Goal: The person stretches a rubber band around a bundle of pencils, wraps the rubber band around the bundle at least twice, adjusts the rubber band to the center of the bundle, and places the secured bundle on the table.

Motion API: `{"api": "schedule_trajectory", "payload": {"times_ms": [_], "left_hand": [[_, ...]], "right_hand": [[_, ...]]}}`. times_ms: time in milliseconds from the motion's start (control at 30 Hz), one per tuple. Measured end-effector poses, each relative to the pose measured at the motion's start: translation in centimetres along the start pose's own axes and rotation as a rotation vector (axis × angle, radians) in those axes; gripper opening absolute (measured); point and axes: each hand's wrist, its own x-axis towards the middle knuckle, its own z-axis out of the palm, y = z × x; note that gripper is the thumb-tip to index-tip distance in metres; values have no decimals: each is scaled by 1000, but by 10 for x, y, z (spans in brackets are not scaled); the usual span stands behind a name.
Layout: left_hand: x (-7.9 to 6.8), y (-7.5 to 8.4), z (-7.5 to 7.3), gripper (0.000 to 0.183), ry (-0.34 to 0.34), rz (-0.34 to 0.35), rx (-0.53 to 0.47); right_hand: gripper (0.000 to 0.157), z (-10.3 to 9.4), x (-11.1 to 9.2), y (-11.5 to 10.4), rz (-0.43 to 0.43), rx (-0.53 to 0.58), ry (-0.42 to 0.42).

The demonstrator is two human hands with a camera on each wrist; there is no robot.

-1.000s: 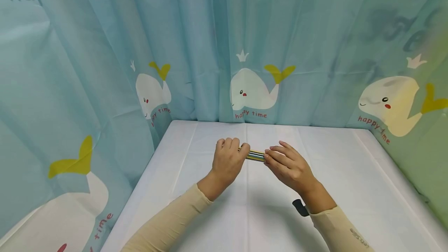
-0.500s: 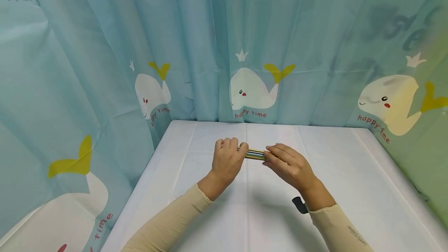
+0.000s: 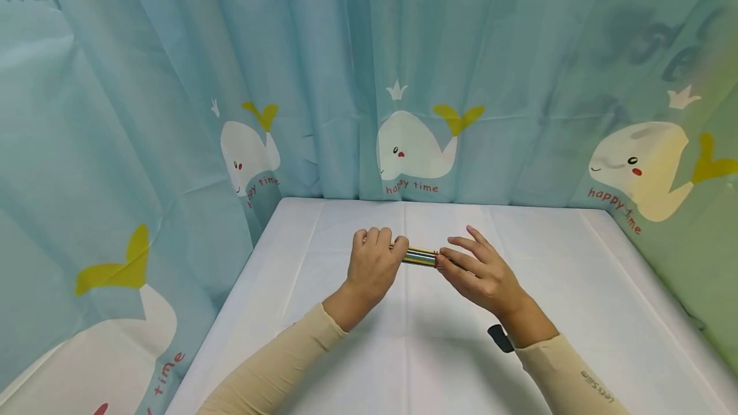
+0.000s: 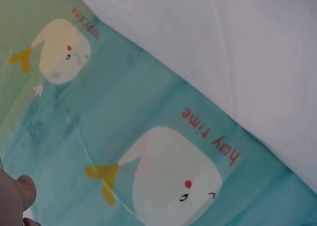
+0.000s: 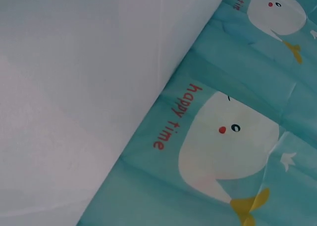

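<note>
A bundle of thin, striped sticks that look like pencils [image 3: 419, 257] is held above the table, lying nearly level between both hands. My left hand [image 3: 376, 268] grips its left part with curled fingers, which hide that end. At its right end, my right hand [image 3: 484, 277] pinches with thumb and nearest fingers, while the other fingers stand spread and raised. A small reddish strip shows on the bundle beside the right fingertips, too small to make out. Only part of the left hand [image 4: 17, 196] enters the left wrist view, at the lower left. The right wrist view shows no hand.
Below the hands lies a white-covered table [image 3: 346, 364]. A blue-green curtain [image 3: 323, 82] printed with whales stands close behind it and along both sides. Something small and black [image 3: 500, 338] sits by the right wrist.
My right fingers lay closer together half a second ago and now spread and lift. The right forearm has shifted slightly right. The left hand keeps its grip on the bundle.
</note>
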Motion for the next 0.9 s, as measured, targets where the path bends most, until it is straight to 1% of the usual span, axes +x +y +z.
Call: {"api": "schedule_trajectory", "payload": {"times_ms": [200, 267, 433, 633, 700, 833, 900], "left_hand": [[-1, 4, 0, 5, -43, -2, -4], [-1, 6, 0, 5, -45, 10, -5], [-1, 10, 3, 5, -23, 21, 10], [0, 4, 3, 6, -35, -27, 25], [0, 1, 3, 8, -27, -41, 23], [-1, -1, 2, 8, -24, -43, 15], [-2, 0, 1, 6, -38, -35, 11]], "right_hand": [[11, 5, 0, -2, 0, 24, 27], [12, 8, 1, -3, -6, 29, 26], [13, 13, 1, -4, 9, 15, 22], [21, 4, -3, 2, 83, -4, 8], [22, 0, -5, 4, 99, 3, 0], [19, -2, -7, 7, 96, 45, -34], [19, 0, -7, 6, 88, 66, -48]]}}
